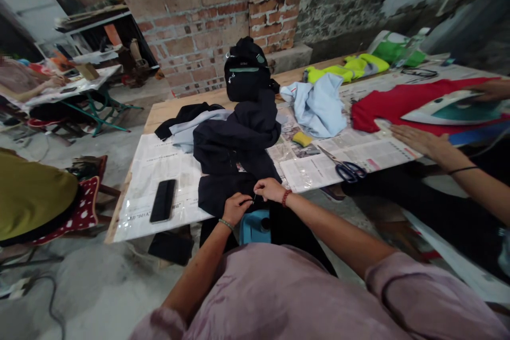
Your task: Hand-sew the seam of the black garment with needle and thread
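A dark navy garment (235,133) lies bunched on the table, its lower part (217,191) spread at the front edge. My left hand (238,207) is closed in a pinch on the edge of this cloth. Close beside it, my right hand (271,190) has thumb and forefinger pressed together over the same edge. A thin, light sliver shows below those fingertips, too small to name. Under the hands, a blue container (255,228) with a dark round spot sits at my lap.
Newspaper under clear plastic covers the table (131,191). On it are a phone (163,201), a yellow sponge (302,139), scissors (346,167), a light blue garment (321,106) and a black backpack (247,71). At right, a co-worker's hands press an iron (446,108) on red cloth (382,103).
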`<act>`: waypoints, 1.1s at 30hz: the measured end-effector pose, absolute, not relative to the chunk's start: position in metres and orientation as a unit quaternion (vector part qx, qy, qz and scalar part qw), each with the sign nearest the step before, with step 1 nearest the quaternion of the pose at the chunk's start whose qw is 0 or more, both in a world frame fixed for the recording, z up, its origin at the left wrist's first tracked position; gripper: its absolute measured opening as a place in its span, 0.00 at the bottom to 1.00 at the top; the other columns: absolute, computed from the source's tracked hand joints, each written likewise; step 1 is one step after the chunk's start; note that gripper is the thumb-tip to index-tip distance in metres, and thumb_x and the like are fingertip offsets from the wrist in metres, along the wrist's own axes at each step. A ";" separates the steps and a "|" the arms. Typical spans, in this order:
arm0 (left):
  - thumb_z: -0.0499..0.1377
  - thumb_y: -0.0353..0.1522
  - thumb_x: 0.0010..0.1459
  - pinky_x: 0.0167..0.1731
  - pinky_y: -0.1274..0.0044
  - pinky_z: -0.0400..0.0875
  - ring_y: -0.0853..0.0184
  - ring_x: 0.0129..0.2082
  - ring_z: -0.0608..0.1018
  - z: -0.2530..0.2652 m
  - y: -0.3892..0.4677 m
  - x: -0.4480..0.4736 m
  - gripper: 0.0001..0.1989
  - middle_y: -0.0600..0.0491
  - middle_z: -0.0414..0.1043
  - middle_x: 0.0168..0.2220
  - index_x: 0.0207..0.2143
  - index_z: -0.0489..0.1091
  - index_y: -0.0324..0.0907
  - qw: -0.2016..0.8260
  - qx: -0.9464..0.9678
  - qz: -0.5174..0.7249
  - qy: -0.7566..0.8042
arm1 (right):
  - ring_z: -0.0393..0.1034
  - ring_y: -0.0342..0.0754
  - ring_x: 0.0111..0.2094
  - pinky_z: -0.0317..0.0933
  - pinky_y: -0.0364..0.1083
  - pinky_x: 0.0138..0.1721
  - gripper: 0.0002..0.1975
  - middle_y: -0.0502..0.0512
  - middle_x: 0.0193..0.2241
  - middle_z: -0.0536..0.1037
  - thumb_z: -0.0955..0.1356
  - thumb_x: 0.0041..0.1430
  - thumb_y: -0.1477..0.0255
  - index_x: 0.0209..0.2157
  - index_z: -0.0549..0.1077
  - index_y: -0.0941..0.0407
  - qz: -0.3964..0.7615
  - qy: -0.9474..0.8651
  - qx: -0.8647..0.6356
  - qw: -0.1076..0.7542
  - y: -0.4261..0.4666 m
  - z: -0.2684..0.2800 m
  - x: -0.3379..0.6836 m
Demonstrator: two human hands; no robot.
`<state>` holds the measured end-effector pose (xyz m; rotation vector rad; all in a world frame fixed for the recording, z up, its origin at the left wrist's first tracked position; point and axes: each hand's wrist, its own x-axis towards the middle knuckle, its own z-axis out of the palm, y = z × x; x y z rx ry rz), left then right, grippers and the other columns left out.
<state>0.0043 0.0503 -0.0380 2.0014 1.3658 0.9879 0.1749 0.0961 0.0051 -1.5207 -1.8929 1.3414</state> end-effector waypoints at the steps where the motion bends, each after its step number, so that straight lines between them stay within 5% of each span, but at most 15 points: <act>1: 0.59 0.30 0.48 0.28 0.81 0.66 0.73 0.26 0.71 -0.038 0.050 0.004 0.06 0.54 0.70 0.26 0.31 0.73 0.43 0.258 0.743 0.360 0.501 | 0.61 0.34 0.12 0.54 0.34 0.17 0.03 0.44 0.15 0.68 0.66 0.46 0.76 0.25 0.71 0.59 0.476 -0.667 -0.543 0.185 0.096 0.005 0.173; 7: 0.59 0.30 0.49 0.28 0.81 0.67 0.73 0.26 0.72 -0.040 0.050 0.004 0.06 0.54 0.71 0.27 0.31 0.74 0.43 0.252 0.757 0.350 0.492 | 0.61 0.34 0.12 0.52 0.34 0.15 0.01 0.44 0.16 0.69 0.66 0.44 0.78 0.24 0.69 0.59 0.485 -0.644 -0.561 0.186 0.100 -0.002 0.163; 20: 0.58 0.28 0.49 0.28 0.82 0.66 0.74 0.25 0.71 -0.041 0.051 0.005 0.05 0.55 0.70 0.26 0.30 0.73 0.43 0.263 0.722 0.374 0.519 | 0.55 0.34 0.09 0.47 0.33 0.11 0.16 0.39 0.13 0.65 0.64 0.42 0.85 0.35 0.63 0.58 0.571 -0.607 -0.522 0.178 0.100 0.000 0.151; 24: 0.58 0.28 0.49 0.28 0.81 0.66 0.73 0.25 0.71 -0.041 0.051 0.005 0.05 0.55 0.70 0.26 0.30 0.73 0.42 0.260 0.718 0.379 0.523 | 0.60 0.34 0.11 0.49 0.33 0.11 0.15 0.46 0.21 0.71 0.64 0.47 0.80 0.39 0.63 0.59 0.593 -0.600 -0.513 0.161 0.098 0.005 0.156; 28: 0.58 0.27 0.48 0.29 0.81 0.66 0.73 0.27 0.71 -0.039 0.051 0.004 0.05 0.55 0.70 0.26 0.29 0.73 0.42 0.254 0.713 0.380 0.532 | 0.68 0.35 0.20 0.57 0.35 0.16 0.16 0.55 0.40 0.71 0.61 0.52 0.75 0.45 0.62 0.55 0.499 -0.613 -0.539 0.291 0.091 0.016 0.171; 31: 0.58 0.28 0.49 0.29 0.81 0.66 0.73 0.27 0.72 -0.037 0.051 0.004 0.05 0.55 0.70 0.26 0.29 0.73 0.42 0.258 0.711 0.375 0.536 | 0.68 0.38 0.23 0.60 0.36 0.22 0.09 0.52 0.32 0.73 0.61 0.54 0.69 0.36 0.66 0.57 0.396 -0.610 -0.559 0.398 0.074 0.017 0.185; 33: 0.58 0.28 0.49 0.29 0.81 0.66 0.72 0.27 0.72 -0.036 0.051 0.005 0.05 0.55 0.71 0.27 0.29 0.73 0.42 0.262 0.712 0.375 0.534 | 0.66 0.38 0.19 0.59 0.37 0.21 0.11 0.50 0.22 0.71 0.60 0.54 0.66 0.28 0.67 0.58 0.414 -0.593 -0.572 0.386 0.056 0.011 0.190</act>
